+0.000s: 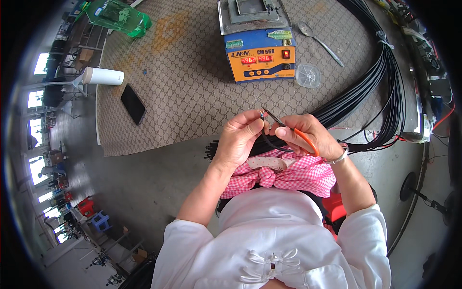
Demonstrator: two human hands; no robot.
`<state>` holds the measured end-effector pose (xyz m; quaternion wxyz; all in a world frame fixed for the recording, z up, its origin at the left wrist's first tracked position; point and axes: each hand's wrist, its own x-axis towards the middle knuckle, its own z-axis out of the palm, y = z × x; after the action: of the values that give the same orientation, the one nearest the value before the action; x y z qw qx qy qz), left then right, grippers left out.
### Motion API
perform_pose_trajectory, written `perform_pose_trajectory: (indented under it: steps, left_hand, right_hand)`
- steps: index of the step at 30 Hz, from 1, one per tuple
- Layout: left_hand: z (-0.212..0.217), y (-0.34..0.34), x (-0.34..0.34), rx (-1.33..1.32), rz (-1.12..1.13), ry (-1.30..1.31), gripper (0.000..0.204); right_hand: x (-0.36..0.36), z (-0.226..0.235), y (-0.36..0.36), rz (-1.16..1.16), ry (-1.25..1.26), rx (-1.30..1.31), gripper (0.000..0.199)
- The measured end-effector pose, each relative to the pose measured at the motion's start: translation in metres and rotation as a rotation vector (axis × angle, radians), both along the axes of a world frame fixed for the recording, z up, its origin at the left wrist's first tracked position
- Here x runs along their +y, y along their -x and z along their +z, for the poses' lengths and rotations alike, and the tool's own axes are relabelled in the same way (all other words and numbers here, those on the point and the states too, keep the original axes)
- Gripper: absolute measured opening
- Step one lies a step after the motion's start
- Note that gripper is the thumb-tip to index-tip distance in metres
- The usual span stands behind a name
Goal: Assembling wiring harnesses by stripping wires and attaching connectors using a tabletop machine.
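My left hand pinches the end of a black cable between thumb and fingertips. Thin coloured wires stick up from that end. In my right hand is a pair of scissors with orange handles, its dark blades slanting up to the left toward the wires. The blade tips are beside the wire ends; whether they touch is too small to tell. Both hands are close together in front of my body, by the table's near edge. Below them, a pink checked cloth covers my lap.
A thick bundle of black cables curves along the table's right side. An orange and blue machine with a lit display stands at the back. Nearby lie a clear plastic dish, a spoon, a phone, a white cup and a green bottle.
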<state>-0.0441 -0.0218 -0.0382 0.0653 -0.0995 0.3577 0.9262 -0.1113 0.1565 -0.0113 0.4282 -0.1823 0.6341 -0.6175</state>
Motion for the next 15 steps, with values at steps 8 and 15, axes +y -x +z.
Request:
perform_pose_trajectory:
  steps: [8, 15]
  left_hand:
    - [-0.0001, 0.0000, -0.0004, -0.003, 0.012, 0.020, 0.016]
    - [-0.0021, -0.0002, -0.0027, 0.037, -0.032, 0.009, 0.018]
  right_hand:
    - [-0.0028, 0.0035, -0.0015, -0.013, -0.006, 0.073, 0.044]
    - [-0.0027, 0.0042, -0.0018, -0.010, 0.013, -0.002, 0.047]
